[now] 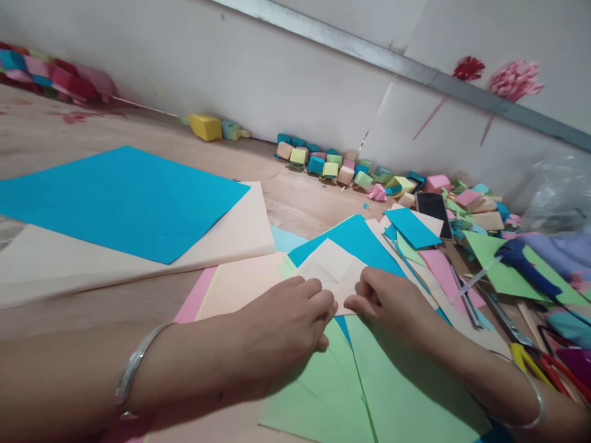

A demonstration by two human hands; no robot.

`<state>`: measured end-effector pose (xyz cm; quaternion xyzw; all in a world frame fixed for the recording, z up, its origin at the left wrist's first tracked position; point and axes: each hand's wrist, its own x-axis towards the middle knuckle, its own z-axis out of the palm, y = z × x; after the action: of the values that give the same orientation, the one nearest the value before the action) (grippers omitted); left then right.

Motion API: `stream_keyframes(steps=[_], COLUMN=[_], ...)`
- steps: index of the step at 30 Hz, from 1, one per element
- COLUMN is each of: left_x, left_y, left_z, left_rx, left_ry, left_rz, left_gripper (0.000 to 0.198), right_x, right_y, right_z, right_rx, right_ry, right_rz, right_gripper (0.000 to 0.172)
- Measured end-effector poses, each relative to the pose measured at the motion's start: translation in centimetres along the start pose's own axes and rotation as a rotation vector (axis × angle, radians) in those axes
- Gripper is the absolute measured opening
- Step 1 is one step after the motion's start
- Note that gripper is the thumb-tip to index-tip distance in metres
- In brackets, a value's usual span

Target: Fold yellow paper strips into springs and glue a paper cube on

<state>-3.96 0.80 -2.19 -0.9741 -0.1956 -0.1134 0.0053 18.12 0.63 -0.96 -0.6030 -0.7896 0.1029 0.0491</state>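
A pale cream sheet of paper point(330, 258) with a crease or folded corner in its middle lies between my hands. My left hand point(300, 311) is closed at its near left side, fingers curled and pressed together on the paper. At the right edge my right hand point(378, 295) is also closed, its thumb against the curled fingers and the paper. Under the sheet are blue paper point(351, 234) and light green sheets point(397, 381). The fingertips are partly hidden, so the exact grip is hard to see.
To the left, a large blue sheet point(129, 203) lies on cream sheets point(231, 240). Small folded paper boxes point(318, 163) line the wall. On the right are a phone point(434, 212), a glue gun point(526, 267), scissors point(521, 351) and a plastic bag point(558, 191).
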Motion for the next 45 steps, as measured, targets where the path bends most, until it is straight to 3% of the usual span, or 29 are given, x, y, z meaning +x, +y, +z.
stream_keyframes(steps=[9, 16, 24, 28, 32, 36, 39, 41, 45], left_x=[0.1, 0.0, 0.8, 0.6, -0.4, -1.2, -1.0, -0.6, -0.1], left_y=[-0.1, -0.1, -0.6, -0.4, 0.2, 0.5, 0.3, 0.0, -0.9], left_z=[0.0, -0.5, -0.8, -1.4, -1.7, -2.2, -2.6, -2.5, -1.3], left_rx=[0.049, 0.011, -0.100, -0.047, 0.087, 0.198, 0.239, 0.222, 0.092], left_ry=[-0.025, -0.057, -0.080, -0.098, -0.041, 0.148, 0.281, 0.291, 0.177], left_rz=[-0.013, -0.028, -0.027, -0.023, 0.009, 0.078, 0.059, 0.047, 0.071], left_gripper=[0.015, 0.020, 0.056, 0.043, 0.031, 0.042, 0.038, 0.027, 0.016], right_x=[0.3, 0.8, 1.3, 1.3, 1.2, 1.2, 1.2, 1.2, 1.3], right_y=[0.0, 1.7, 2.4, 2.3, 2.2, 2.2, 2.4, 2.5, 2.4], right_z=[-0.4, -2.4, -2.4, -2.4, -2.7, -2.6, -2.4, -2.4, -3.0], right_rx=[0.057, 0.130, 0.165, 0.169, 0.165, 0.177, 0.195, 0.208, 0.231], right_ry=[-0.048, -0.238, -0.262, -0.262, -0.274, -0.270, -0.255, -0.253, -0.232], right_rz=[0.009, -0.058, -0.087, -0.091, -0.081, -0.080, -0.090, -0.096, -0.143], right_gripper=[0.037, 0.026, 0.024, 0.026, 0.027, 0.026, 0.026, 0.026, 0.030])
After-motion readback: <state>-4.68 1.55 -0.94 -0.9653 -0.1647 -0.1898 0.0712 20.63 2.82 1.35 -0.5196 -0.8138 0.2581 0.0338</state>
